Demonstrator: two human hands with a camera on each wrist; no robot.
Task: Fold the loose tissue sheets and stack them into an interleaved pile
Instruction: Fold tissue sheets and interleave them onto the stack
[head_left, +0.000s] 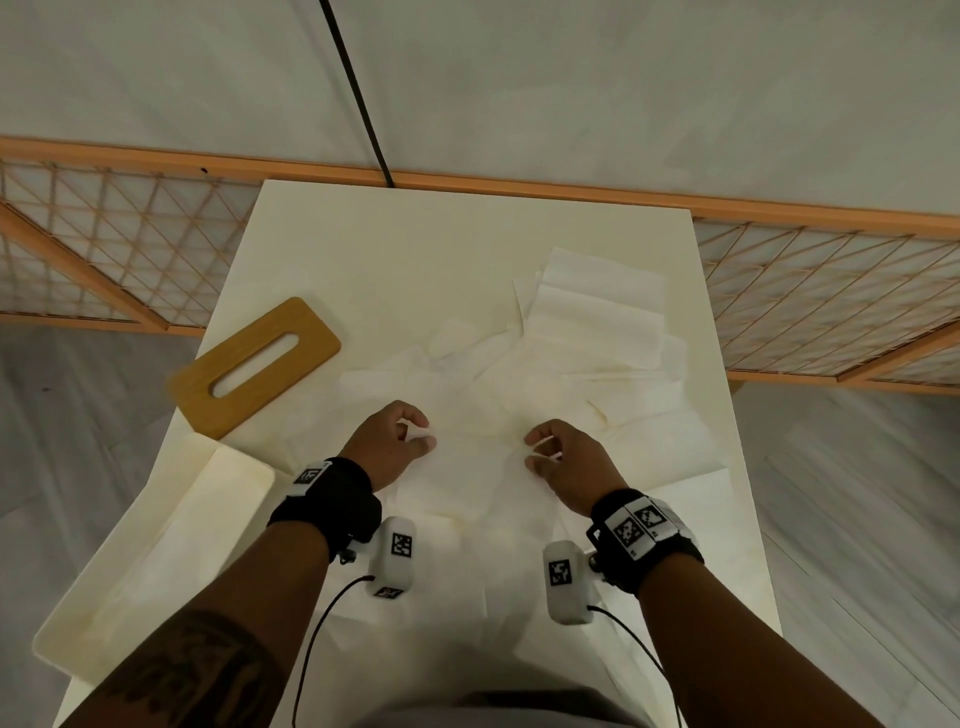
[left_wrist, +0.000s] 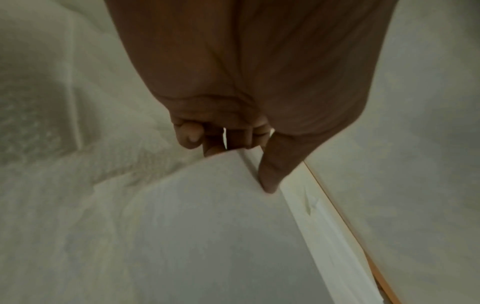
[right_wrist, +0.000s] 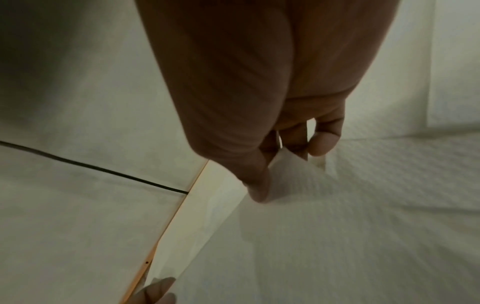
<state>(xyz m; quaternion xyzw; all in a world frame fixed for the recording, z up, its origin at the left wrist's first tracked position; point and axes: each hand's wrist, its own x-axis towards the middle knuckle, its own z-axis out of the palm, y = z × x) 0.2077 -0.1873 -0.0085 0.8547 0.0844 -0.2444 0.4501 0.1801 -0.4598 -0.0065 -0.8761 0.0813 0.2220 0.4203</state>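
Observation:
Loose white tissue sheets (head_left: 519, 374) lie overlapping across the middle of the white table (head_left: 395, 244). One tissue sheet (head_left: 478, 483) is spread in front of me. My left hand (head_left: 421, 434) pinches its far left edge and my right hand (head_left: 540, 452) pinches its far right edge. In the left wrist view the left hand (left_wrist: 241, 164) has its thumb on top of the sheet (left_wrist: 207, 226) and its fingers curled under the raised edge. The right hand (right_wrist: 283, 172) grips the sheet (right_wrist: 337, 226) the same way. A pile of folded tissues (head_left: 597, 306) sits at the back right.
A wooden lid with a slot (head_left: 254, 369) lies at the left of the table. A white box (head_left: 156, 545) stands at the near left corner. A wooden lattice rail (head_left: 831, 291) runs behind the table, and a black cable (head_left: 358, 98) hangs down beyond it.

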